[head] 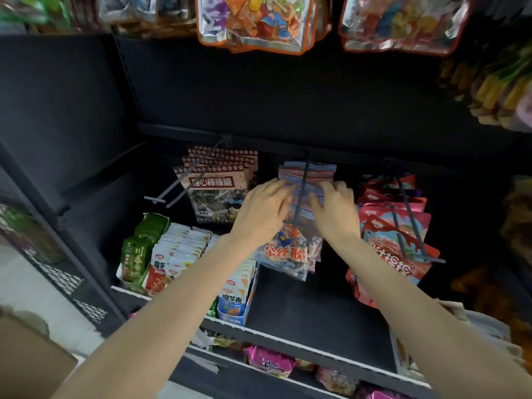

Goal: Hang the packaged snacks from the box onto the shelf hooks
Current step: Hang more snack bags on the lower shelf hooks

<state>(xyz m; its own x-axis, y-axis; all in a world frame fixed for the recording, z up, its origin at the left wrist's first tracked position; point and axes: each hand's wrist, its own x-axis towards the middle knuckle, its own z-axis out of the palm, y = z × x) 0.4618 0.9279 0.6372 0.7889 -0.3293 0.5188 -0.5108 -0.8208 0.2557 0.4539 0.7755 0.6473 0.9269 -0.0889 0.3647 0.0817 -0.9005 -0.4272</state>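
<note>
Blue-striped snack packs [290, 249] with an orange cartoon figure hang on the middle black shelf hook [302, 191]. My left hand [263, 210] holds the left side of the front pack's striped header. My right hand [335, 210] holds its right side. The hook's rod runs down between my two hands, through the headers. More of the same packs hang behind it. A cardboard box corner [26, 358] shows at the lower left.
Brown-headed lollipop bags [216, 185] hang on the left hook, red and pink bags [394, 234] on the right hook. Cartons of green, white and blue packets [161, 254] stand on the shelf below. Orange-edged bags [259, 21] hang above. A bare shelf patch [316, 306] lies under the middle hook.
</note>
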